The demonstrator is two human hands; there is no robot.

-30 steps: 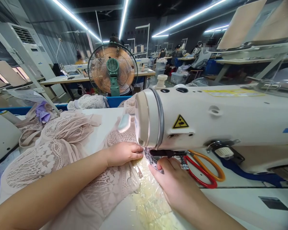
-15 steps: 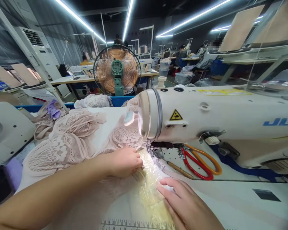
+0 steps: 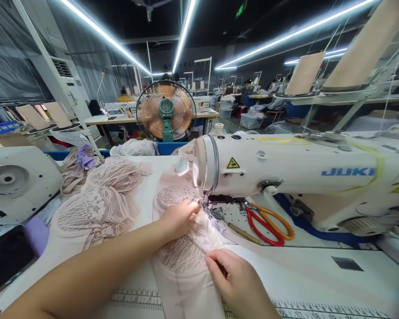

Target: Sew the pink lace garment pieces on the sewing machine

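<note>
A pale pink lace bra (image 3: 181, 254) lies flat under the head of a white sewing machine (image 3: 239, 164), its cups one behind the other. Close to the needle, my left hand (image 3: 179, 218) is closed, fingertips pinching the bra's edge. Nearer to me, my right hand (image 3: 237, 274) has thumb and forefinger pressed together on the bra's right edge. A strip of yellowish, shiny film (image 3: 214, 237) shows between the hands, beside the fabric. The needle itself is too small to make out behind the fingers.
More lace bras (image 3: 93, 208) are heaped on the left. Right of the needle lie red-and-orange-handled scissors (image 3: 269, 223) and a wooden-handled tool (image 3: 242, 232). A phone (image 3: 9, 259) rests at the left edge. A measuring tape strip (image 3: 139, 299) runs along the front; a fan (image 3: 166, 110) stands behind.
The bra now lies spread between both hands, covering much of the yellowish film. My right hand has gone from resting on the film to pinching the bra's edge. The view has tilted upward.
</note>
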